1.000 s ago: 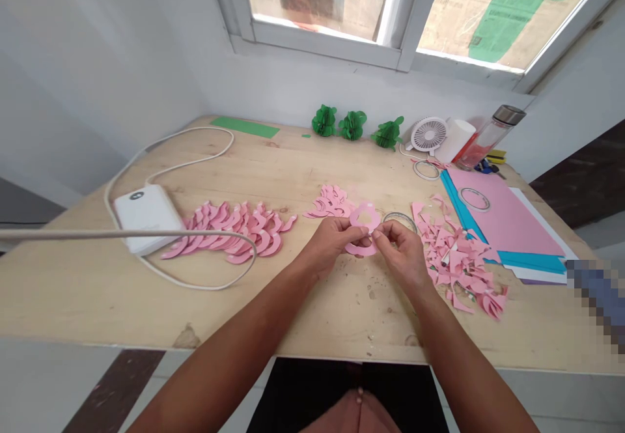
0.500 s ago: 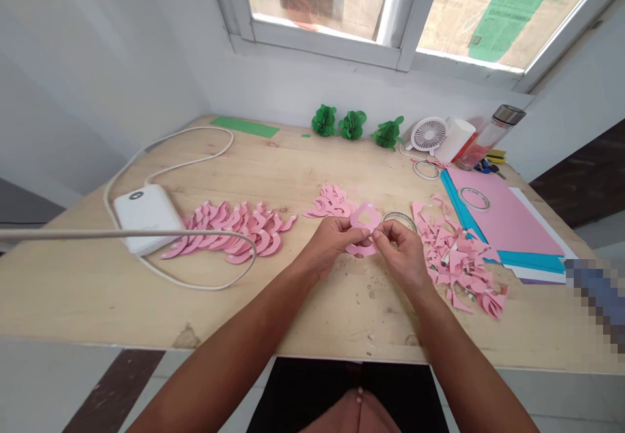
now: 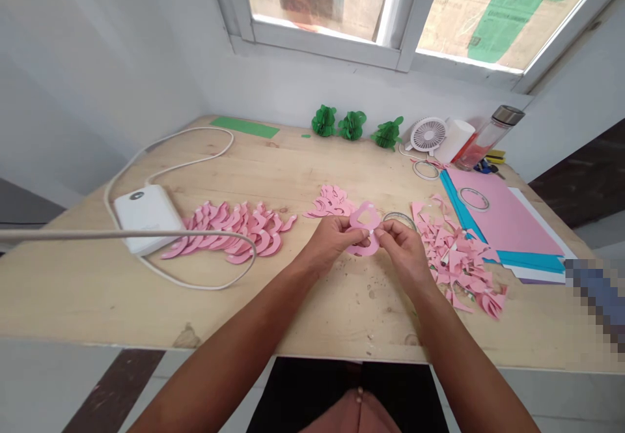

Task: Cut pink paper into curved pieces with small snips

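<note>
Between my two hands is a pink paper cutout of looped, curving shape, with small whitish patches on it. My left hand pinches its left side between thumb and fingers. On the right edge, my right hand has its thumb and fingertips pressed together at the paper. Just behind the left hand lies a pile of small pink paper cutouts. Farther left are overlapping rows of larger curved pink paper pieces. A roll of tape lies partly hidden behind my right hand.
Pink paper scraps heap to the right, beside stacked coloured sheets bearing a tape roll. A white power bank and its cable stand left. Along the back are green paper ornaments, a small fan and a bottle.
My right hand has shifted very slightly right at the paper's edge, showing more of the cutout's middle and lower loop. My left hand keeps its pinch.
</note>
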A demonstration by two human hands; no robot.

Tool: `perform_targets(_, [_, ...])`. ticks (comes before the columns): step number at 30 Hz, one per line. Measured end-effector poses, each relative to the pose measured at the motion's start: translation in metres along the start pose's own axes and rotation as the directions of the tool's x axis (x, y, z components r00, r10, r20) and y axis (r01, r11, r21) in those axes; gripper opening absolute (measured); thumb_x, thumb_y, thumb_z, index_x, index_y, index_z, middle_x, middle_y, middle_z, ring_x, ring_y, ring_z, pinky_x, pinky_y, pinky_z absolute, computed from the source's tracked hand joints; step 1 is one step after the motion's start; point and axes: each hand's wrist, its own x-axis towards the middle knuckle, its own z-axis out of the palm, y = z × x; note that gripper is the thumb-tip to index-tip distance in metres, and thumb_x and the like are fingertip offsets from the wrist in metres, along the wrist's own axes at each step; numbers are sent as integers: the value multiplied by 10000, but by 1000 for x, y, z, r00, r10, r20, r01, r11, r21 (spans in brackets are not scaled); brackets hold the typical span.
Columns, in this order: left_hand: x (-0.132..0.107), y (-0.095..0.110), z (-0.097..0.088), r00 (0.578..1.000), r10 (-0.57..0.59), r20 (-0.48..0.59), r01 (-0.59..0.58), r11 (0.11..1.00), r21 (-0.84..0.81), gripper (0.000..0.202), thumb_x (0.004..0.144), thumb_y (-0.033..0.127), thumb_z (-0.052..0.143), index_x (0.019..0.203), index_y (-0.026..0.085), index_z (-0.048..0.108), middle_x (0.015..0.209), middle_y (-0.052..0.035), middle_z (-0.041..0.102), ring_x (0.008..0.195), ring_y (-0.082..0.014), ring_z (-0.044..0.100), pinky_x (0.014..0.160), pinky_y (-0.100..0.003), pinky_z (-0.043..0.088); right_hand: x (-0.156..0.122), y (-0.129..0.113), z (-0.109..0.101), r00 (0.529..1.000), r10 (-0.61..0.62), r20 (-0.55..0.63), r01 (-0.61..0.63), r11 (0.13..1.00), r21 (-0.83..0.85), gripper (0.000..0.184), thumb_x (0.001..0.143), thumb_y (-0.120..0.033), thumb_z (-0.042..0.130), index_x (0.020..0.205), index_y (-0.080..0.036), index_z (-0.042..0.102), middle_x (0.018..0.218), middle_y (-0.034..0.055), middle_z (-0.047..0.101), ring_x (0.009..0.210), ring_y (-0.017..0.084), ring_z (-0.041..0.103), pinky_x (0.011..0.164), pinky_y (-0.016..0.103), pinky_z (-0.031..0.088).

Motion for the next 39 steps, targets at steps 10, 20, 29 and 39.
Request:
perform_targets(10, [1, -1, 1, 1000, 2, 1, -2, 1000, -24, 110, 619, 229, 679, 643, 124, 656, 622, -24, 643, 594, -115, 576, 574, -234, 464, 0, 0, -1, 1000, 7, -8, -7, 1000, 3, 190, 782, -344, 517, 698, -181, 566, 631, -11, 538, 600, 122, 498, 557, 227, 394])
perform_targets(20, [-1, 0, 0, 999, 31, 15, -30, 999, -11, 97, 637, 216, 669, 671, 126, 660, 650, -20, 643, 621, -108, 579, 595, -221, 464, 1, 0, 0, 999, 41, 5, -41, 996, 80, 149, 756, -322, 559, 705, -183, 574, 637, -18, 547, 602, 119, 502, 563, 232, 384])
perform_targets(29, [-2, 3, 3, 999, 29, 15, -30, 999, 24, 107, 614, 211, 663, 656, 114, 652, 618, -19, 625, 596, -114, 568, 563, -219, 451, 3, 5, 0, 996, 89, 2, -88, 990, 111, 119, 722, -294, 606, 683, -190, 566, 601, -30, 527, 547, 114, 474, 535, 240, 366])
perform_targets(39, [2, -2, 1, 997, 79, -4, -78, 996, 39, 131, 622, 247, 657, 603, 118, 642, 600, -19, 612, 582, -115, 546, 538, -224, 430, 1, -2, 0, 998, 62, -6, -61, 991, 116, 142, 744, -315, 582, 676, -191, 572, 627, -25, 537, 608, 118, 495, 574, 240, 378])
